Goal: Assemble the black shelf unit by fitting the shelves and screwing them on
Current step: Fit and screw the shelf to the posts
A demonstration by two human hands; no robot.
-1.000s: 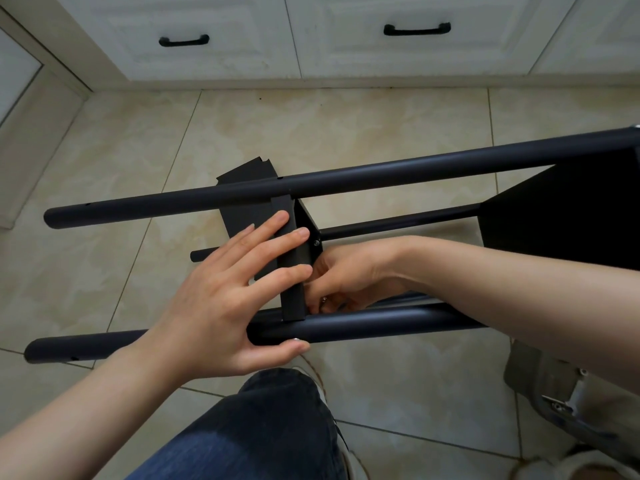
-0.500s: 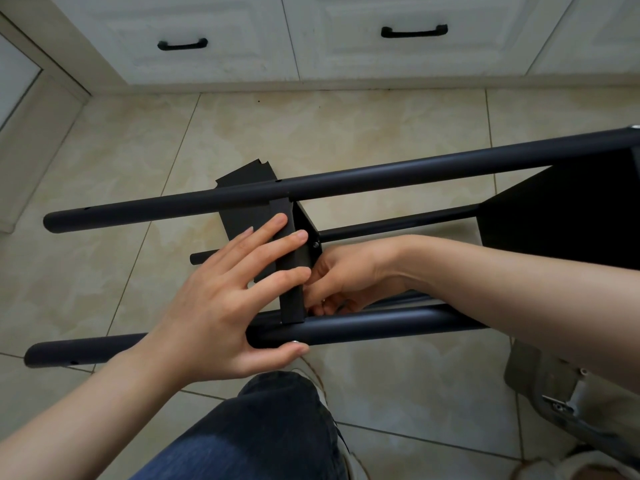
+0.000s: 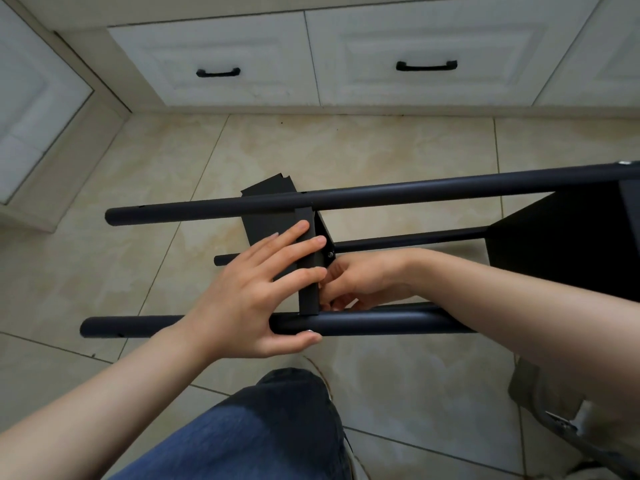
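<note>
The black shelf unit lies on its side on the tiled floor, its poles running left to right. My left hand [image 3: 252,303] presses flat fingers on a black shelf panel [image 3: 270,223] between the far pole [image 3: 415,192] and the near pole [image 3: 381,322], thumb under the near pole beside a screw head [image 3: 309,330]. My right hand [image 3: 363,278] reaches behind that panel, its fingers curled and pinching at something small at the panel's lower corner; the piece itself is hidden. A second shelf [image 3: 561,244] sits fitted at the right.
White cabinet drawers [image 3: 415,46] with black handles line the far wall. My knee in blue jeans [image 3: 270,427] is just below the near pole. A grey shoe [image 3: 554,420] lies at the lower right. Another screw [image 3: 330,253] shows on the panel's flange.
Both hands stay where they were on the panel and near pole. My right fingers have shifted slightly at the corner. The view has tilted up, showing more cabinet.
</note>
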